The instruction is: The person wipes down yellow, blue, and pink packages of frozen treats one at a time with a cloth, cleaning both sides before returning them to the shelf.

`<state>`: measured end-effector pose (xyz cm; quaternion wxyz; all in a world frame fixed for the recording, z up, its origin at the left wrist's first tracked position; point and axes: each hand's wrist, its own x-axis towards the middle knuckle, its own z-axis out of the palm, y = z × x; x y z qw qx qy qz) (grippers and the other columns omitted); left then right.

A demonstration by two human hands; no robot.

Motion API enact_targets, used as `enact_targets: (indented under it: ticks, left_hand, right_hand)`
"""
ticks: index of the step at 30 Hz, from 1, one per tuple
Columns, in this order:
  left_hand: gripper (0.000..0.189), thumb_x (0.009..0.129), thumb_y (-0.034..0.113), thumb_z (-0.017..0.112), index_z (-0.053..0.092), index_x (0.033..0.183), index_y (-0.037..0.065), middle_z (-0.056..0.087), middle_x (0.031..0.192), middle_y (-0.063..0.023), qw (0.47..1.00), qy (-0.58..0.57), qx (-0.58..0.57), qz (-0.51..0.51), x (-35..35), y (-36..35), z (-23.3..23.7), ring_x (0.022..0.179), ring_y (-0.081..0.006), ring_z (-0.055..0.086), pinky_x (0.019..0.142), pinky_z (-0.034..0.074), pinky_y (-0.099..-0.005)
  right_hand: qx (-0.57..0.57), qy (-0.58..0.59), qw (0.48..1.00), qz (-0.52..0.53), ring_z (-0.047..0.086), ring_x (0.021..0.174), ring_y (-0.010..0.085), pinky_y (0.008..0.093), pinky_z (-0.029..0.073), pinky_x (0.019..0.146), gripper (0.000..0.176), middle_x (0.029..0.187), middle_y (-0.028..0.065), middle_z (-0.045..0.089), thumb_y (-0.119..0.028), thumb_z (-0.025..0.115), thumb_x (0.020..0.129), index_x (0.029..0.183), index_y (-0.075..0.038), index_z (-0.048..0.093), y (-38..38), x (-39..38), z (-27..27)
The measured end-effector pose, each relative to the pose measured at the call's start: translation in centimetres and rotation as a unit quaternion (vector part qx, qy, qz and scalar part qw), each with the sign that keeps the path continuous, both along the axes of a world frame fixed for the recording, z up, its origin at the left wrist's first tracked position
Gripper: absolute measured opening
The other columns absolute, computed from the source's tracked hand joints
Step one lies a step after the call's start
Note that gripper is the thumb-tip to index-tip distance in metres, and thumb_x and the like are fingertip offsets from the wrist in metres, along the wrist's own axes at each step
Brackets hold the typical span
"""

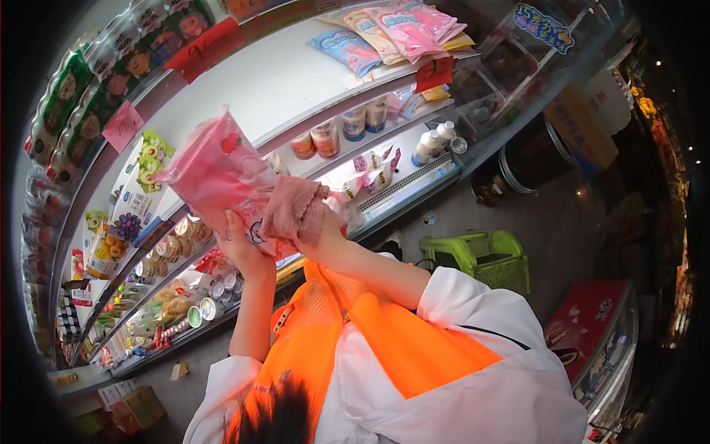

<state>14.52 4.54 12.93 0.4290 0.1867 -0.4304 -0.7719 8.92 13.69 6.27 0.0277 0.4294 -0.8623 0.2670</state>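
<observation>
My left hand [242,248] grips a pink plastic pouch [222,174] by its lower left side, thumb lying on the front. The pouch is tilted, raised before a lit shelf, and carries a red print near its top. A dusty-pink cloth [294,209] is in my right hand [322,235], pressed against the pouch's right side. The cloth covers most of my right fingers. Similar pouches in pink, cream and blue [403,33] lie piled on the upper shelf [274,63], to the right of the held one.
Jars [325,139] and white-capped bottles [429,146] stand on lower shelves. Fruit-printed cartons [137,189] and wrapped packs [81,111] line the left. Red price tags [435,74] hang along shelf edges. A green basket [481,255] sits on the floor, near a red-topped case [592,311].
</observation>
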Motion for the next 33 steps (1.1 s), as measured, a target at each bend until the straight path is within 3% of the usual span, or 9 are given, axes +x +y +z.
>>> enact_targets:
  ticks: [8, 12, 14, 20, 23, 25, 29, 31, 33]
  left_hand:
    - [0.04, 0.078, 0.02, 0.058, 0.045, 0.11, 0.001, 0.054, 0.102, -0.0086, 0.991, -0.042, -0.124, 0.013, 2.4, -0.6, -0.2, 0.095, -0.0164, 0.053, 0.08, 0.042, -0.0287]
    - [0.042, 0.066, 0.011, 0.066, 0.049, 0.102, -0.002, 0.059, 0.093, -0.0092, 0.916, -0.178, -0.345, -0.106, 2.8, 1.2, -0.3, 0.087, -0.0145, 0.055, 0.076, 0.043, -0.0268]
    - [0.041, 0.064, 0.011, 0.07, 0.052, 0.099, -0.001, 0.061, 0.087, -0.0097, 0.918, -0.17, -0.311, -0.179, 2.8, 2.3, -0.2, 0.081, -0.0141, 0.058, 0.072, 0.045, -0.0281]
    - [0.032, 0.066, 0.028, 0.07, 0.057, 0.087, 0.008, 0.058, 0.076, -0.0105, 0.822, -0.232, -0.496, -0.155, 2.9, 1.9, -3.0, 0.071, -0.0309, 0.057, 0.06, 0.046, -0.0362]
    - [0.031, 0.066, 0.03, 0.069, 0.058, 0.086, 0.01, 0.059, 0.075, -0.0094, 0.8, -0.261, -0.516, -0.159, 3.3, 1.4, -4.0, 0.071, -0.0294, 0.058, 0.059, 0.046, -0.0365]
    - [0.03, 0.066, 0.031, 0.069, 0.058, 0.086, 0.011, 0.059, 0.075, -0.009, 0.784, -0.313, -0.51, -0.164, 4.2, 0.1, -6.2, 0.071, -0.0294, 0.058, 0.059, 0.046, -0.0368]
    - [0.035, 0.065, 0.035, 0.069, 0.059, 0.09, 0.012, 0.06, 0.077, -0.0094, 0.721, -0.471, -0.491, -0.127, 6.8, -4.7, -14.4, 0.073, -0.0299, 0.058, 0.061, 0.046, -0.0382]
    - [0.036, 0.065, 0.034, 0.069, 0.059, 0.09, 0.011, 0.061, 0.08, -0.0102, 0.709, -0.525, -0.456, -0.116, 7.5, -7.4, -19.4, 0.075, -0.0312, 0.058, 0.063, 0.045, -0.0387]
    - [0.032, 0.063, 0.026, 0.069, 0.058, 0.089, 0.011, 0.06, 0.083, -0.0078, 0.669, -0.557, -0.486, -0.08, 8.3, -9.9, -25.7, 0.08, -0.0282, 0.057, 0.068, 0.042, -0.0391]
  right_hand:
    - [-0.188, -0.108, 0.972, 0.095, 0.052, 0.092, 0.0195, 0.0319, 0.043, 0.077, 0.034, 0.1, 0.013, 0.052, -0.014, 0.052, 0.074, 0.104, 0.002, 0.047, 1.8, -0.4, 1.9]
    - [-0.54, -0.454, 0.705, -0.066, 0.053, 0.084, 0.0142, 0.022, 0.045, 0.068, 0.02, 0.092, 0.0052, 0.055, -0.008, 0.048, 0.08, 0.096, 0.003, 0.051, 0.3, -1.3, 10.7]
    - [-0.564, -0.167, 0.808, -0.028, 0.048, 0.092, 0.0115, 0.0258, 0.042, 0.078, 0.027, 0.108, 0.0065, 0.048, -0.02, 0.041, 0.088, 0.108, -0.002, 0.046, 1.4, -2.7, 6.3]
    - [-0.175, -0.255, 0.948, 0.076, 0.051, 0.071, 0.018, 0.0265, 0.039, 0.064, 0.015, 0.079, 0.0053, 0.051, -0.026, 0.048, 0.076, 0.079, -0.012, 0.051, 5.4, -8.0, 6.8]
    - [0.081, 0.116, 0.99, 0.017, 0.051, 0.056, 0.019, 0.0289, 0.037, 0.047, 0.015, 0.062, -0.0004, 0.051, -0.028, 0.06, 0.062, 0.066, -0.015, 0.053, 6.7, -7.5, 5.4]
    - [-0.13, 0.066, 0.985, 0.09, 0.051, 0.051, 0.0185, 0.0292, 0.039, 0.048, 0.017, 0.055, 0.0007, 0.05, -0.022, 0.068, 0.051, 0.06, -0.015, 0.055, 8.4, -8.8, 5.8]
    - [0.095, -0.04, 0.98, -0.17, 0.056, 0.078, 0.0163, 0.0252, 0.043, 0.067, 0.026, 0.087, 0.0023, 0.059, -0.019, 0.058, 0.072, 0.096, -0.009, 0.056, 16.8, -11.0, 6.4]
    - [-0.059, -0.179, 0.969, -0.16, 0.054, 0.086, 0.0181, 0.0282, 0.044, 0.073, 0.03, 0.094, 0.0038, 0.057, -0.026, 0.058, 0.073, 0.098, -0.009, 0.053, 21.6, -10.1, 3.9]
    - [0.258, 0.213, 0.926, -0.173, 0.054, 0.089, 0.023, 0.0332, 0.042, 0.077, 0.035, 0.093, 0.0046, 0.056, -0.035, 0.055, 0.072, 0.099, -0.013, 0.053, 22.4, -8.5, 4.4]
